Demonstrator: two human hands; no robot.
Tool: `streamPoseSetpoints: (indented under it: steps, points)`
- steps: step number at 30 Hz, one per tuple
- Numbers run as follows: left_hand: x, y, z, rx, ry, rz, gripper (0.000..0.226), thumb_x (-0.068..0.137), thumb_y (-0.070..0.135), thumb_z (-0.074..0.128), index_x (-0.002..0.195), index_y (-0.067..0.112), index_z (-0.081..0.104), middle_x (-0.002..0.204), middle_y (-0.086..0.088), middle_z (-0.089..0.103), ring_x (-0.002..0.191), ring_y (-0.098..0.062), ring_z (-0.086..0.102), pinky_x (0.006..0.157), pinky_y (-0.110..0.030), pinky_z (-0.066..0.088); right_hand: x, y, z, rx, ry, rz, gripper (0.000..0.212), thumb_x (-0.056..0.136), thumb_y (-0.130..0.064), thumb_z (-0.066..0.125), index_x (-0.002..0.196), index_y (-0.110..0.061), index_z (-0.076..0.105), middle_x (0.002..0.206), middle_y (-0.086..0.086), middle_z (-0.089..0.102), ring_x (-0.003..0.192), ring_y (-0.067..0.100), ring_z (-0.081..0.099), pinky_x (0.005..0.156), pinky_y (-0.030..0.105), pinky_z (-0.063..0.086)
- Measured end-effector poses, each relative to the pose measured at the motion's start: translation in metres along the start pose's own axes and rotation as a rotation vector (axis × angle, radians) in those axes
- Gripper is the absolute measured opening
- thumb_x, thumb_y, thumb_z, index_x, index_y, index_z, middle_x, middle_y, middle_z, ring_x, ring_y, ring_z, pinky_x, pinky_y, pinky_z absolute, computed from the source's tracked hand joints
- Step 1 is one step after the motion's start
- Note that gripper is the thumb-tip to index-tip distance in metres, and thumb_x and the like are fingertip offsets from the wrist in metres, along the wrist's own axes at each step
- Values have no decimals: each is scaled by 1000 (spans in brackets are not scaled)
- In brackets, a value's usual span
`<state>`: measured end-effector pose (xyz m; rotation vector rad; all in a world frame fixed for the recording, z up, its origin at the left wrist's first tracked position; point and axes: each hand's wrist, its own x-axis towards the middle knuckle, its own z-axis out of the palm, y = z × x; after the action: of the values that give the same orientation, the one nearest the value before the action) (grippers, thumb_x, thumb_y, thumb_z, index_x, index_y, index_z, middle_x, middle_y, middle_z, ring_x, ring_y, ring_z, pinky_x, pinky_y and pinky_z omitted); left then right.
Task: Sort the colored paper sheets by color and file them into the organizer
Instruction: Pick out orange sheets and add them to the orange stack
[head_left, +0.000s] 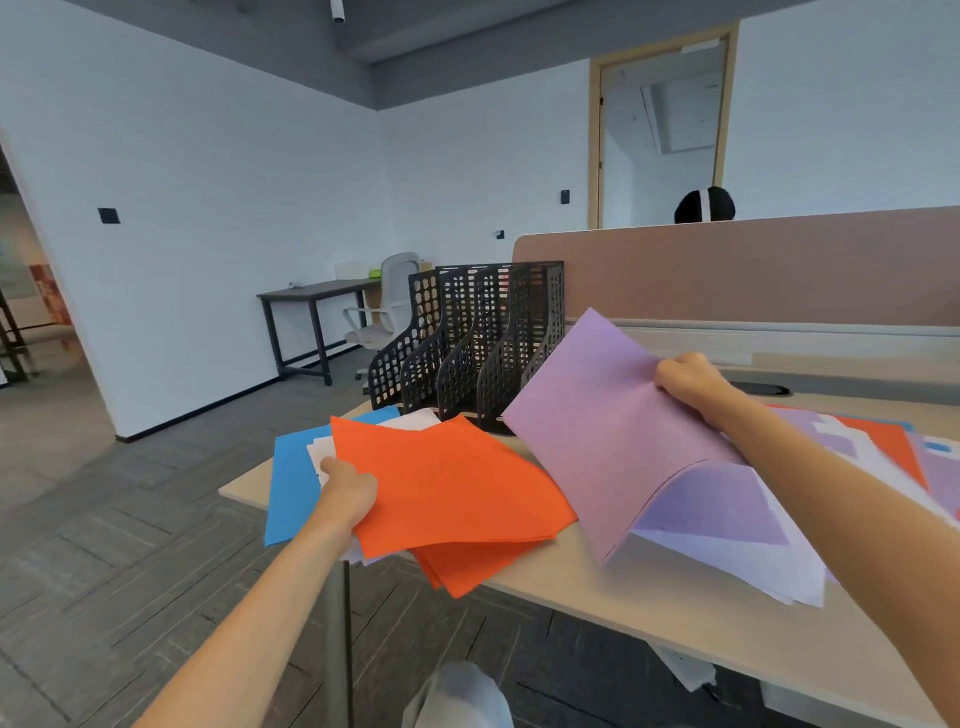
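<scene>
1. orange sheets (447, 488), 9 o'clock on the table (675, 597): left hand (349, 491) grip closed on their edge, seemingly keeping one colour gathered. 2. purple sheets (602, 426), 3 o'clock: right hand (688, 382) grip pinches the top edge, tilted up, probably bound for the organizer (467, 343) at 12 o'clock.

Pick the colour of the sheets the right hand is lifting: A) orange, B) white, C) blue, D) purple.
D: the right hand grips the raised purple sheets by their top edge, while the left hand holds the orange sheets.
</scene>
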<state>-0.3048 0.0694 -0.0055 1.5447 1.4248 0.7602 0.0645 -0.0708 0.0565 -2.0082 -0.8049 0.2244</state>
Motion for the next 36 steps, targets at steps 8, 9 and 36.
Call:
streamPoseSetpoints:
  steps: [8, 9, 36]
  points:
    - [12, 8, 13, 8, -64, -17, 79, 100, 11, 34, 147, 8, -29, 146, -17, 39, 118, -35, 51, 94, -42, 49, 1, 6, 18, 27, -59, 107, 21, 81, -16, 47, 94, -1, 54, 84, 15, 55, 62, 25, 46, 56, 28, 34]
    - [10, 9, 17, 21, -60, -10, 77, 101, 10, 33, 147, 7, -29, 148, -17, 36, 122, -35, 48, 92, -38, 46, 0, 7, 18, 30, -64, 119, 25, 81, -17, 47, 99, 0, 54, 87, 16, 56, 65, 25, 48, 58, 28, 35]
    - [12, -1, 29, 536, -75, 124, 62, 100, 30, 37, 149, 6, 8, 125, -11, 51, 100, -26, 53, 84, -38, 44, -26, 5, 42, 46, -205, 250, 18, 82, 5, 44, 69, -8, 45, 69, 13, 47, 72, 26, 46, 65, 30, 36]
